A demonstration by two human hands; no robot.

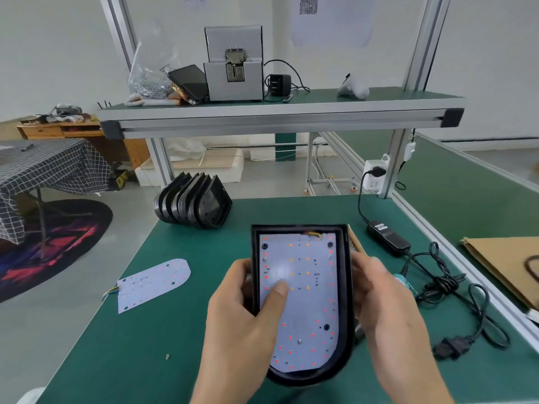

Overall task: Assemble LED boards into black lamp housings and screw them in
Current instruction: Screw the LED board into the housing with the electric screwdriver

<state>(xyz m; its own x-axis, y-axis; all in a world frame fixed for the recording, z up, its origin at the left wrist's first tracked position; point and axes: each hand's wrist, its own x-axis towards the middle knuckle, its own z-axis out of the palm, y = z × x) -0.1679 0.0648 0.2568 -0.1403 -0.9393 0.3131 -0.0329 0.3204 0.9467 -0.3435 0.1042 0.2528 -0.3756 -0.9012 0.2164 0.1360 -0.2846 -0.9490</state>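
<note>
Green matting covers the workbench (151,345), whose left edge drops to open floor. Above the bench's near middle, the left hand (245,310) grips the left rim of a black lamp housing (345,287), thumb pressing the LED board (303,293) seated inside. The right hand (385,298), blurred, curls round the housing's right rim. A spare LED board (153,284) lies near the left edge; stacked housings (194,204) stand at the far-left corner. A power adapter (388,237) lies right; its label is unreadable.
</note>
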